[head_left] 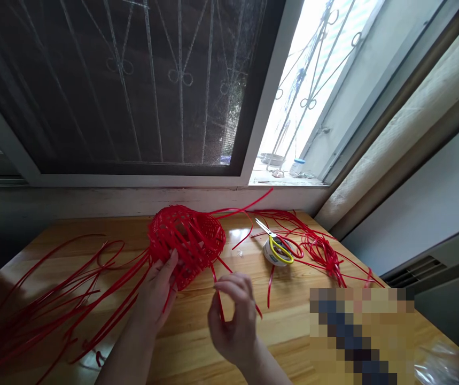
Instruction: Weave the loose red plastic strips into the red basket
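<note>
A red basket of woven plastic strips lies tilted on the wooden table, its rounded body toward the window. My left hand grips the near left side of it, thumb on the weave and the other fingers partly hidden beneath. Just right of the basket, my right hand is closed in a pinch on a thin red strip that runs out from the weave. Another loose strip end hangs beside that hand. Many long uncut strips fan out from the basket to the left.
Scissors with yellow and red handles rest on a round white tub. Behind them lies a tangled bundle of red strips. The wooden table meets a window wall. Clear plastic sits at the lower right, near a blurred-out patch.
</note>
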Motion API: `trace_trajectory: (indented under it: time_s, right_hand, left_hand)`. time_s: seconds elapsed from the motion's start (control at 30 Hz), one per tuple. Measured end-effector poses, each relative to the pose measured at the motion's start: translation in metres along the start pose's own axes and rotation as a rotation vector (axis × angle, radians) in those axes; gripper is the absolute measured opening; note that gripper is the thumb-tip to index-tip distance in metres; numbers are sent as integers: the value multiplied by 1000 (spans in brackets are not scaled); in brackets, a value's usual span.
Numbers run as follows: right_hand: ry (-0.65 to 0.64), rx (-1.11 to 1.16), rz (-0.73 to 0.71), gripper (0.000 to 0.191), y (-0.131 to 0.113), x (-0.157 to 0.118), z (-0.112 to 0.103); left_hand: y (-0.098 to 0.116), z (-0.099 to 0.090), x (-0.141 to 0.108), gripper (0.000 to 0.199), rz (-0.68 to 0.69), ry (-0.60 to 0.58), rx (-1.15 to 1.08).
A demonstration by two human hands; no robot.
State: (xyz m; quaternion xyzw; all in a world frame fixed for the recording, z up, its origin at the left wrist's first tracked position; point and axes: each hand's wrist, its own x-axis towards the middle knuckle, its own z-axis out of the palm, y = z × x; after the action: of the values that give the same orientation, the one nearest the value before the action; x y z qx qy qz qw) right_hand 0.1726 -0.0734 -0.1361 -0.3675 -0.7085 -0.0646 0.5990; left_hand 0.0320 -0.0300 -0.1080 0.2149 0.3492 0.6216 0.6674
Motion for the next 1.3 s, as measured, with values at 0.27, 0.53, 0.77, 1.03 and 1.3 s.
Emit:
trace_trajectory:
  time_s: [0.27, 0.53, 0.77, 1.03, 1.3]
  right_hand:
    - [-81, -27, -153, 32, -32, 6, -10]
    - [-297, 286, 440, 12, -24, 18, 38]
    - [-355, 354, 699, 7, -32, 34, 58]
    - [-452, 486, 790, 12, -31, 29, 56]
    - [-347, 762, 870, 13, -23, 20, 55]
  left_hand:
    - [7, 8, -2, 32, 173, 80, -409]
    - [12, 7, -16, 20, 179, 148, -326]
    - [15, -3, -20, 21, 199, 97, -278]
    - [21, 5, -15, 40, 216, 163, -135]
    - [15, 1, -12, 37, 226, 228, -71]
